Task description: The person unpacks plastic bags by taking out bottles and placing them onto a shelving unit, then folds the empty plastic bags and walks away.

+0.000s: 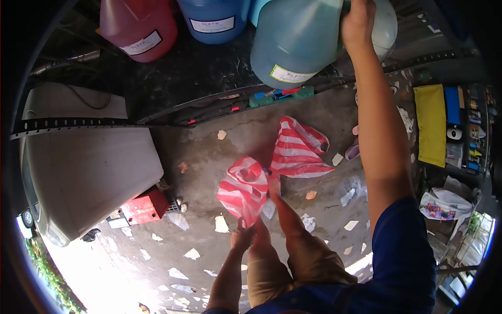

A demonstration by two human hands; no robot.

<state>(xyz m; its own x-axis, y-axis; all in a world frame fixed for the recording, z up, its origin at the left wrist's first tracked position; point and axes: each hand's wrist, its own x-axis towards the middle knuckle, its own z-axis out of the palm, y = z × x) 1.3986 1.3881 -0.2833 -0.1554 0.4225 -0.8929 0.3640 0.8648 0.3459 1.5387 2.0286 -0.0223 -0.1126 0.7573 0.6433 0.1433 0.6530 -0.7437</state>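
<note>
My right hand [360, 25] is raised at the top, its fingers closed at the side of a large jug of teal liquid [298, 39] with a white label. The jug stands out past the edge of the black shelf [183, 86]; whether its base still touches the shelf I cannot tell. Low at the middle, my left hand [243, 234] grips a red-and-white striped plastic bag [243, 188], which hangs crumpled in front of my legs. Another striped plastic bag [298, 149] lies spread on the floor beyond my feet.
A red jug [138, 26] and a blue jug [214, 18] stand on the shelf. Left is a big pale appliance-like body [94, 172] with a red battery-like box [146, 206] beside it. Racks with small goods [475, 120] and a yellow panel [430, 125] line the right.
</note>
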